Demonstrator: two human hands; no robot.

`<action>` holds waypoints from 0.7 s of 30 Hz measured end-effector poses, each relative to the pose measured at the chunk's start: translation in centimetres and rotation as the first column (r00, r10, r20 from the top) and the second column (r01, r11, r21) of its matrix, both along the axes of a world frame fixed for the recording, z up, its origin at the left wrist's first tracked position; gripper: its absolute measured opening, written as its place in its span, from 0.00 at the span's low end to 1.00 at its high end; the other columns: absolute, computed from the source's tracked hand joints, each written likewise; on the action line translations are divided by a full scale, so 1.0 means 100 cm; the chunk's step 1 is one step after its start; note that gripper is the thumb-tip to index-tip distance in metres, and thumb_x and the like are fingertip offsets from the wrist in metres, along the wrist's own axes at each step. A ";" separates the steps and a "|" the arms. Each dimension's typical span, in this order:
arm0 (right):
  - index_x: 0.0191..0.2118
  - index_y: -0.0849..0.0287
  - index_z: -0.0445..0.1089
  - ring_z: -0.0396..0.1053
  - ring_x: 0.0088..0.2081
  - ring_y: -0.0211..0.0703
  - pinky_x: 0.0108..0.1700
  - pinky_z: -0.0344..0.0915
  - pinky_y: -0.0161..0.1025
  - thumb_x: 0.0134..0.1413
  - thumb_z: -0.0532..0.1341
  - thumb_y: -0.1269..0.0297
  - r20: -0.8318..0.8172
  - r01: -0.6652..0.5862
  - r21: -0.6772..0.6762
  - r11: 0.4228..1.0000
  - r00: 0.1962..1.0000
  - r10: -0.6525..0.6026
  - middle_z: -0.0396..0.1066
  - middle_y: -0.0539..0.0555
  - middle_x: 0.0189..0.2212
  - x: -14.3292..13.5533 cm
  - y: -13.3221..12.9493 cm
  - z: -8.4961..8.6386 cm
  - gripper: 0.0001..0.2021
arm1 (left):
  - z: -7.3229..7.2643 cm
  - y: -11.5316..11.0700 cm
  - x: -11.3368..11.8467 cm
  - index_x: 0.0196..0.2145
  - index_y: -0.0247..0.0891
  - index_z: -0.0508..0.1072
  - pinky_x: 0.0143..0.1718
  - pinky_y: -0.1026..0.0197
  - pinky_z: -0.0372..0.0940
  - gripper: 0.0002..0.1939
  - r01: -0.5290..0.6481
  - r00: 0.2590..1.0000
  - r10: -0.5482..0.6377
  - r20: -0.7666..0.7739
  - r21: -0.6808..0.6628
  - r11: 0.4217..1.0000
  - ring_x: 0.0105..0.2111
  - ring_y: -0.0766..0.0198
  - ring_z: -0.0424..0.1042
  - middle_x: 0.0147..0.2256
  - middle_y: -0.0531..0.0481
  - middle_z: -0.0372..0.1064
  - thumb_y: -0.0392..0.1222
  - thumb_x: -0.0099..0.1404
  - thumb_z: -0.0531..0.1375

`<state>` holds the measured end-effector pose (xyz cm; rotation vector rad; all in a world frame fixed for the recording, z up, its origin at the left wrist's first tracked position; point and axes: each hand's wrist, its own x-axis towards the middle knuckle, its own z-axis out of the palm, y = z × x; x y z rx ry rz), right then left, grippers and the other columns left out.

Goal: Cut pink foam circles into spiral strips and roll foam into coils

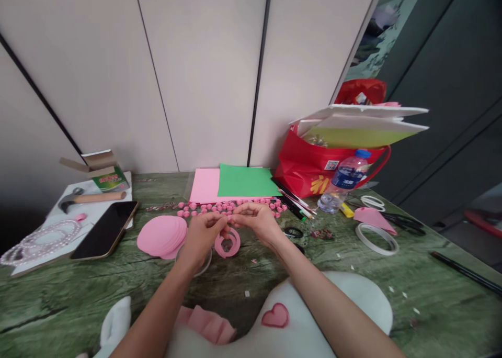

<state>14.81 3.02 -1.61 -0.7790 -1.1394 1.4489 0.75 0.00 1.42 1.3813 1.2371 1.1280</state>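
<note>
My left hand (208, 231) and my right hand (257, 221) meet in front of me, thumbs and fingertips pinched together. Between them is the end of a pink paper spiral (228, 247), whose curled loops show just below my fingers. Whether the loops hang or rest on the table I cannot tell. Behind my hands lie many small rolled pink paper balls (219, 207), in loose rows. A stack of pink paper circles (161, 236) is to the left of my left hand. Part of a tape roll (204, 266) shows beneath my left wrist.
Pink sheets (204, 184) and a green sheet (245, 180) lie at the back. On the left are a hammer (100, 197), phone (105, 230) and beads (50, 237). On the right are a bottle (345, 182), red bag (294, 161), scissors (403, 222) and tape roll (377, 250).
</note>
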 end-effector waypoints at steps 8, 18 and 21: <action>0.27 0.63 0.73 0.71 0.26 0.38 0.35 0.68 0.37 0.29 0.68 0.65 -0.033 -0.078 -0.033 0.996 0.997 0.076 0.74 0.52 0.23 0.003 0.000 0.002 0.12 | -0.001 0.002 -0.001 0.19 0.34 0.68 0.21 0.66 0.59 0.10 -0.035 0.999 0.036 0.021 -0.011 0.999 0.18 0.68 0.65 0.16 0.53 0.66 0.45 0.48 0.57; 0.25 0.62 0.72 0.68 0.21 0.33 0.27 0.67 0.31 0.29 0.68 0.68 -0.008 -0.028 -0.019 0.999 1.000 0.028 0.72 0.49 0.20 0.003 0.000 0.001 0.10 | 0.000 0.000 -0.001 0.18 0.34 0.68 0.21 0.66 0.59 0.09 -0.018 1.000 0.018 0.013 -0.024 1.000 0.17 0.68 0.65 0.16 0.52 0.66 0.43 0.49 0.56; 0.23 0.62 0.72 0.68 0.20 0.33 0.25 0.66 0.30 0.29 0.68 0.68 -0.015 -0.018 -0.013 1.000 1.000 0.018 0.72 0.49 0.19 0.002 0.000 0.002 0.09 | 0.000 0.000 0.000 0.18 0.34 0.68 0.21 0.66 0.59 0.10 -0.021 1.000 0.021 0.022 -0.018 1.000 0.17 0.68 0.64 0.16 0.52 0.66 0.44 0.49 0.56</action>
